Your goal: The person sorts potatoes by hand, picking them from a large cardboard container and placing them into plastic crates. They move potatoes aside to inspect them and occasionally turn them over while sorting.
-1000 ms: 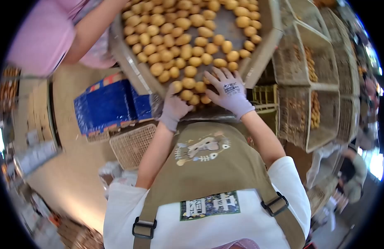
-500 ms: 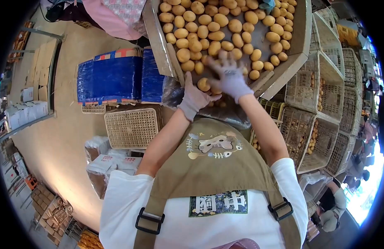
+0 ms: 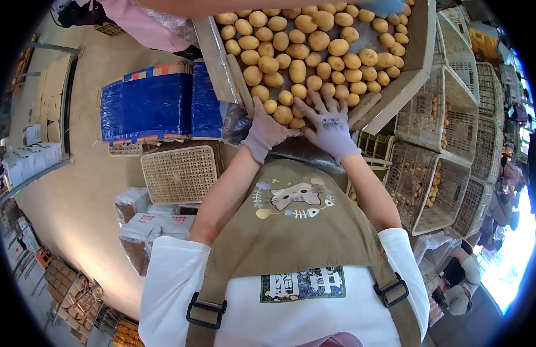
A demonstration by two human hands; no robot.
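Note:
Small yellow potatoes (image 3: pixel 297 72) lie spread over the padded sorting tray (image 3: pixel 411 63) in front of me. My left hand (image 3: pixel 266 133), in a pale grey glove, rests at the tray's near left corner, its thumb stretched right and fingers apart, beside a few potatoes (image 3: pixel 283 114). My right hand (image 3: pixel 330 124), gloved alike, lies palm down with spread fingers at the nearest potatoes. Its thumb side is close to the left thumb. Neither hand is closed round a potato; what lies under the palms is hidden.
A co-worker's arm (image 3: pixel 233 4) and blue glove (image 3: pixel 386 6) reach over the tray's far side. Plastic crates (image 3: pixel 421 110), some holding potatoes, stand at the right. Left are a blue-wrapped stack (image 3: pixel 146 107), an upturned crate (image 3: pixel 181 173) and white boxes (image 3: pixel 155 228).
My right hand has come back toward me and settled, no longer blurred. Potatoes have shifted toward the near edge, filling part of the bare patch. A co-worker's arm now crosses the top.

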